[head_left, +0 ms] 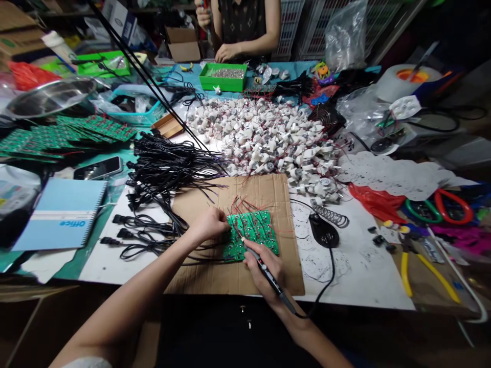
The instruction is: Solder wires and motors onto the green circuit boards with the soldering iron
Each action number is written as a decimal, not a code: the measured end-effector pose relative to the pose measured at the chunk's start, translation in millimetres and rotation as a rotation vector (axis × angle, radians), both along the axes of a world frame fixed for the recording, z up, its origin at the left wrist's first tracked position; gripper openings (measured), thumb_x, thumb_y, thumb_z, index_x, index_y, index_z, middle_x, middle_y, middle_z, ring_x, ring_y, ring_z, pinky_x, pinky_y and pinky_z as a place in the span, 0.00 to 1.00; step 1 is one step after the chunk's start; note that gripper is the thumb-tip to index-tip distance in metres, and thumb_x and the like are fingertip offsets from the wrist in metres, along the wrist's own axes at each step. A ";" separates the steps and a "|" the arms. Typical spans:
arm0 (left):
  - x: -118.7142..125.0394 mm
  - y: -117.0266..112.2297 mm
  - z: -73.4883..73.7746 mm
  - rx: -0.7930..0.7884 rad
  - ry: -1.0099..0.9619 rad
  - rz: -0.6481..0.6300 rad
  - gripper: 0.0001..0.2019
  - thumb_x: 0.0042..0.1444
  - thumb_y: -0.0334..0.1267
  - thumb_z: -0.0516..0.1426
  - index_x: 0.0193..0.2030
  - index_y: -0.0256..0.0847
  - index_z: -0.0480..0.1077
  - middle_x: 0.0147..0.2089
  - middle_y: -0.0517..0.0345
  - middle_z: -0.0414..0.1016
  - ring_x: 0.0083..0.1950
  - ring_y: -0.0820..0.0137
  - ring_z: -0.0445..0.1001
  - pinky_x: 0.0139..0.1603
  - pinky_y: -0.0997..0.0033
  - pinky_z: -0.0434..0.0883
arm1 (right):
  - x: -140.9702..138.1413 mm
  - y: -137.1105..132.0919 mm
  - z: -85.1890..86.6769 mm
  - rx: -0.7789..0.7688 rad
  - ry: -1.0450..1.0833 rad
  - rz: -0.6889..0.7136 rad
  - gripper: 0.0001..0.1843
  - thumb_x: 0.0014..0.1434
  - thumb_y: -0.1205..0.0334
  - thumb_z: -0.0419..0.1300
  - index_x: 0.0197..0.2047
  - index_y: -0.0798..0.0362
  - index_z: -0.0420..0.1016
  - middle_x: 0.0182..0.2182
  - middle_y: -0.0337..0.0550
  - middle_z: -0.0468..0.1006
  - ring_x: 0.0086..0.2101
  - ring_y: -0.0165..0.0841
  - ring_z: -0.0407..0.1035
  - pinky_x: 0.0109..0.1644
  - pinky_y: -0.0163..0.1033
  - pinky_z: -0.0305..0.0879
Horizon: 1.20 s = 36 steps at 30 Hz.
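Note:
A green circuit board (253, 232), with thin red and black wires standing off it, lies on a flat piece of cardboard (264, 191). My right hand (264, 268) grips a soldering iron (273, 281) like a pen, its tip over the left part of the board. At the board's upper left edge is my left hand (213, 223), fingers pinched together; what they hold is hidden. Black power cords (153, 240) with plugs run beside and beneath the left forearm toward the board.
White motor-like parts (268, 133) form a heap behind the cardboard. At right are a black iron stand (324, 232) with a coil and yellow-handled pliers (408, 260). Stacked green boards (69, 135), a phone (97, 168) and a blue notebook (61, 214) lie left. A person (245, 30) sits opposite.

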<state>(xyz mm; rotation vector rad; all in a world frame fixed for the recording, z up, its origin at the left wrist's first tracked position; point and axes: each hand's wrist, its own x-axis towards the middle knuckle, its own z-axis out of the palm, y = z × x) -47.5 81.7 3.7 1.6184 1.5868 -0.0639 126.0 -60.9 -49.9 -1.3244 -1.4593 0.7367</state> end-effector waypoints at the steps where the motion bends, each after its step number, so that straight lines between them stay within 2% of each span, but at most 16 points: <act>1: 0.5 1.8 0.4 -0.027 0.000 0.010 0.04 0.49 0.33 0.59 0.26 0.38 0.73 0.19 0.63 0.69 0.23 0.72 0.69 0.26 0.75 0.60 | 0.3 0.6 1.5 0.001 -0.004 0.005 0.15 0.70 0.65 0.59 0.57 0.49 0.80 0.38 0.43 0.86 0.33 0.33 0.82 0.41 0.37 0.82; 15: 1.8 11.9 0.0 -0.094 0.009 0.003 0.03 0.46 0.32 0.59 0.23 0.38 0.72 0.17 0.61 0.71 0.22 0.71 0.71 0.23 0.76 0.61 | 1.9 5.1 5.4 0.045 -0.025 0.040 0.14 0.70 0.66 0.57 0.55 0.50 0.81 0.37 0.44 0.86 0.35 0.34 0.82 0.48 0.40 0.81; 19: 1.4 11.6 -0.5 -0.096 -0.001 0.012 0.03 0.46 0.32 0.59 0.23 0.38 0.72 0.17 0.61 0.70 0.22 0.71 0.70 0.23 0.76 0.60 | 2.4 3.2 3.2 -0.012 0.028 0.033 0.14 0.71 0.64 0.58 0.56 0.50 0.81 0.39 0.44 0.86 0.35 0.33 0.82 0.44 0.38 0.82; 24: 1.4 11.4 -0.5 -0.071 -0.004 0.017 0.04 0.44 0.32 0.60 0.22 0.38 0.71 0.17 0.62 0.70 0.21 0.73 0.68 0.22 0.77 0.58 | 0.6 -1.6 -7.4 -0.074 0.156 -0.087 0.14 0.70 0.61 0.60 0.56 0.47 0.82 0.41 0.44 0.86 0.32 0.33 0.83 0.37 0.37 0.82; 28: 1.5 11.6 -1.4 -0.086 -0.010 0.029 0.03 0.43 0.32 0.60 0.22 0.38 0.71 0.17 0.62 0.70 0.21 0.73 0.68 0.23 0.77 0.59 | 0.0 -2.7 -13.5 -0.088 0.177 -0.121 0.14 0.71 0.58 0.60 0.56 0.47 0.82 0.40 0.43 0.86 0.31 0.34 0.82 0.36 0.37 0.82; 36: 0.6 9.8 -1.2 -0.112 -0.058 0.061 0.03 0.43 0.30 0.60 0.22 0.38 0.71 0.16 0.64 0.68 0.20 0.73 0.68 0.22 0.78 0.61 | 2.2 2.1 -5.8 -0.149 0.283 -0.151 0.15 0.70 0.53 0.60 0.53 0.48 0.83 0.35 0.42 0.86 0.28 0.33 0.81 0.35 0.36 0.80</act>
